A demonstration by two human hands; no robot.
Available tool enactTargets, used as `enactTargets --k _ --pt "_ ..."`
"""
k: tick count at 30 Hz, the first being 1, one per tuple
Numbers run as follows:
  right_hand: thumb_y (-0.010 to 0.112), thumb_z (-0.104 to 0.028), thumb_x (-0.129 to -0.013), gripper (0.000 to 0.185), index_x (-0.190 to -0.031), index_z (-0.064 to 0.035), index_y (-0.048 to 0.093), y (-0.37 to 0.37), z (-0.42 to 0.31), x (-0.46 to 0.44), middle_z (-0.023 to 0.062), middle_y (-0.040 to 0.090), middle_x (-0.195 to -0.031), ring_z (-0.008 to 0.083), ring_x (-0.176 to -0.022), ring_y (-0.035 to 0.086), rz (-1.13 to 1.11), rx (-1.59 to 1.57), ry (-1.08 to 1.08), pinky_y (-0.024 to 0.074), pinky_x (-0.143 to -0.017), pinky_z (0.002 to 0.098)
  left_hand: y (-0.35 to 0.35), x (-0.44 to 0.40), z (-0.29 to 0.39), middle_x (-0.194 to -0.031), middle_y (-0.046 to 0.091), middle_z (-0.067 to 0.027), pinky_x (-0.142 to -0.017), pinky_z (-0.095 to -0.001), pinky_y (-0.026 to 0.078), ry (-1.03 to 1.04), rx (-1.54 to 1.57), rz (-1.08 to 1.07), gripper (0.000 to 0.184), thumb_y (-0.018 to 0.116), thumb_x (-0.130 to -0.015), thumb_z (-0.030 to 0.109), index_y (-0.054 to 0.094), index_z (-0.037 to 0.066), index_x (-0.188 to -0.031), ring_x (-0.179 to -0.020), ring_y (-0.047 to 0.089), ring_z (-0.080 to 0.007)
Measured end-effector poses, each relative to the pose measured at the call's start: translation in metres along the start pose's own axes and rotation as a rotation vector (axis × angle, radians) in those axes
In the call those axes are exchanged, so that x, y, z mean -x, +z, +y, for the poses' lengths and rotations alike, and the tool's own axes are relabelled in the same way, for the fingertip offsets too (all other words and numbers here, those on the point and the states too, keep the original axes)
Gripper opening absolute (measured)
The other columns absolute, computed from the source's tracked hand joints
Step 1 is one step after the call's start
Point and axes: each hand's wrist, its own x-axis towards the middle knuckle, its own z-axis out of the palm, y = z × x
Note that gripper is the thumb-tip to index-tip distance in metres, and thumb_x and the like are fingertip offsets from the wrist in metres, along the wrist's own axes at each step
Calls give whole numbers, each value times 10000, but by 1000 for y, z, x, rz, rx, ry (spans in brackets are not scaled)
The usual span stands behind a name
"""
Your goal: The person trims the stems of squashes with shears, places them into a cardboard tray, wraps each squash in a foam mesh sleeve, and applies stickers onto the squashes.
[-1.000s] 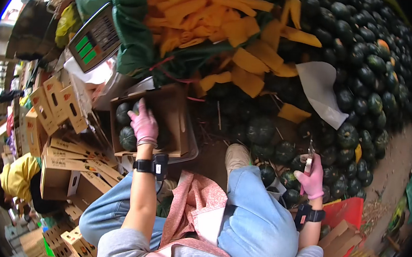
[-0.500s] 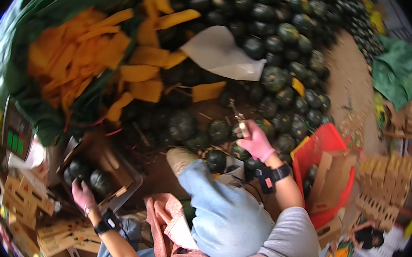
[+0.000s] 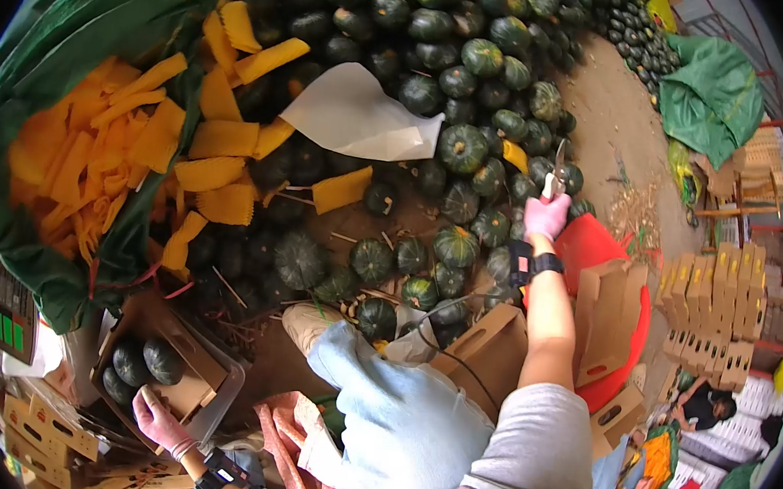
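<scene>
the handles of the clippers [image 3: 556,181] are mostly covered by the gloved right hand [image 3: 548,215], so only the blades and a bit of handle can be seen, and whether the blades are parted can't be told. the fingers are wrapped firmly round them, though. they're held out at the edge of the big pile of squashes [image 3: 462,148], which gets blurry and gets cut off up top. at the left hand [image 3: 161,420], the underside of the fingers is hidden, so it can't be told if anything is gripped; the fingertips are seen right by the near edge of the open box [image 3: 202,370], just beside the squashes in it.

the squashes are dark green, round and ribbed, some mottled paler, a few marked with orange.

three can be made out in the open box, bunched at its left side, and a clear plastic tub [image 3: 235,382] is partly hidden beneath it. the green sack [image 3: 176,12] is stuffed with orange strips [image 3: 142,140], some spilled onto the pile. in the red crate [image 3: 627,366] a cardboard box [image 3: 604,312] is propped, with the crate partly covered by the right forearm.
</scene>
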Motion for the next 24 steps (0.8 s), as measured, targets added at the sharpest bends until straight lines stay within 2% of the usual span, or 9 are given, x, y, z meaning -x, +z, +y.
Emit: enactTargets --k 4,5,6,8,10,12,15,19,24 --pt "650 -165 -668 489 -1148 -123 569 7 29 -46 151 639 -978 364 -896 606 -230 66 -739 495 -813 421 26 23 44 -962 675 -87 -784 -288 497 176 -249 -28 195 597 -887 85 639 -1 -1056 -839 623 -152" --pt "651 -176 -666 529 -1188 -151 572 2 11 -37 127 636 -1078 332 -983 600 -484 144 -574 480 -876 401 30 30 57 -976 672 -138 -792 -313 498 233 -410 -44 219 583 -836 14 645 20 -1046 -850 642 -224" --pt "599 -128 -682 530 -1210 -174 580 16 20 -45 95 584 -1233 279 -1122 549 -294 337 -1343 441 -948 368 35 34 59 -951 658 -158 -776 -333 503 304 -394 -38 252 582 -789 2 648 39 -1029 -854 640 -291" --pt "545 -77 -694 526 -1203 -193 609 -4 9 -16 55 443 -1411 224 -1258 444 -545 348 -652 379 -1021 334 46 37 76 -875 640 -151 -724 -365 512 387 -438 -115 206 624 -784 85 641 52 -986 -810 623 -320" --pt "501 -5 -694 594 -1285 -54 462 4 3 -20 164 523 -1296 288 -1190 515 -365 539 -1062 431 -979 390 57 34 77 -819 620 -129 -684 -382 508 459 -319 -86 153 665 -785 127 644 67 -924 -778 614 -309" --pt "545 -116 -783 424 -1193 -48 460 17 -2 -16 165 575 -1162 331 -1064 584 -160 789 -523 484 -870 476 71 33 69 -767 597 -106 -614 -344 491 542 -206 -36 118 670 -798 112 634 61 -898 -699 601 -275" --pt "541 -336 -887 382 -1142 -72 433 41 -1 -31 145 589 -1095 339 -1009 609 -23 865 -477 502 -758 536 79 36 71 -750 600 -94 -649 -364 496 589 -318 -36 111 679 -789 129 633 72 -872 -710 595 -290" --pt "652 -340 -787 533 -1170 -45 429 23 -22 -21 146 605 -1105 333 -1016 610 -226 883 -500 500 -798 485 83 43 77 -745 600 -97 -638 -363 497 622 -269 -59 110 685 -780 118 634 76 -868 -707 597 -287" --pt "790 -408 -644 615 -987 39 543 69 72 -94 190 665 -950 341 -843 648 -219 212 -337 497 -763 416 93 53 91 -744 614 -92 -634 -363 499 602 -94 -130 96 676 -790 138 637 75 -850 -711 605 -290"
